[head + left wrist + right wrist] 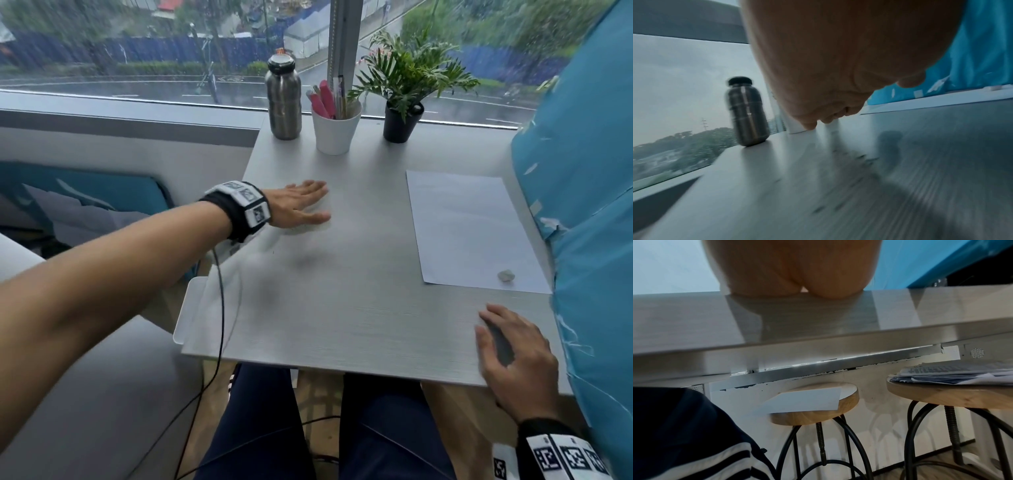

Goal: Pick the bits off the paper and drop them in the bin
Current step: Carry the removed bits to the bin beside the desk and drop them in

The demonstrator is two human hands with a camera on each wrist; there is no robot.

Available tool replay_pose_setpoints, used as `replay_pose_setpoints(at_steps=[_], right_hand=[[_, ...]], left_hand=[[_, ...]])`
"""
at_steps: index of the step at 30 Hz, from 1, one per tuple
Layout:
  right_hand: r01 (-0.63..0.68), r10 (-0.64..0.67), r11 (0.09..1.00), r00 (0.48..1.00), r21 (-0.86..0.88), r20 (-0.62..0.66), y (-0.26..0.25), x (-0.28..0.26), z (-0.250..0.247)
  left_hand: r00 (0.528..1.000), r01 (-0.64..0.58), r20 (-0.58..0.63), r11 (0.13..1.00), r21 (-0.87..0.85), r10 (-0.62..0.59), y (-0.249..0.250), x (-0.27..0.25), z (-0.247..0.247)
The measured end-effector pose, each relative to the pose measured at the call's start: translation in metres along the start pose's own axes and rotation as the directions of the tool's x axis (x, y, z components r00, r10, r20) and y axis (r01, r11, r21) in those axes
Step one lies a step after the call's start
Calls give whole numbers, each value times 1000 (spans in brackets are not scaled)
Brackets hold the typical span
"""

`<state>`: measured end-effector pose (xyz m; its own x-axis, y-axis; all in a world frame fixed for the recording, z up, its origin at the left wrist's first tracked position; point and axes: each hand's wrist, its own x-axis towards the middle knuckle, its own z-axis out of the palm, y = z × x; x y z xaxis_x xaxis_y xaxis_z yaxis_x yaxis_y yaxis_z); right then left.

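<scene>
I see my left hand (301, 205) flat and empty at nine o'clock on the table (342, 274), my right hand (513, 356) resting with fingers spread at five o'clock, holding nothing, and one bit (506, 275) on the paper (472, 229) at three o'clock, near its near edge.

Paper (472, 229) right on table (342, 274); bit (506, 275) on its near corner; bottle (283, 99), cup (336, 126), plant (404, 89) behind.

Black wristbands (247, 210), seemingly coded tags
</scene>
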<state>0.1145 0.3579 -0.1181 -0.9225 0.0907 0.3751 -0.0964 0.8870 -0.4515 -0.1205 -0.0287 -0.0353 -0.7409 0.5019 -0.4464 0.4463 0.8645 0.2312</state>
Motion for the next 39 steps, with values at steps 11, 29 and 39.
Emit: replay_pose_setpoints(at_steps=[11, 29, 39], right_hand=[[-12, 12, 1000, 1000, 11, -6, 0, -1, 0], [-12, 12, 1000, 1000, -2, 5, 1, -1, 2], [-25, 25, 1000, 999, -5, 25, 2, -2, 1]], left_hand=[[992, 125, -19, 992, -8, -125, 31, -12, 53], [993, 106, -72, 986, 126, -97, 121, 1, 74], [863, 500, -174, 853, 152, -475, 77, -30, 62]])
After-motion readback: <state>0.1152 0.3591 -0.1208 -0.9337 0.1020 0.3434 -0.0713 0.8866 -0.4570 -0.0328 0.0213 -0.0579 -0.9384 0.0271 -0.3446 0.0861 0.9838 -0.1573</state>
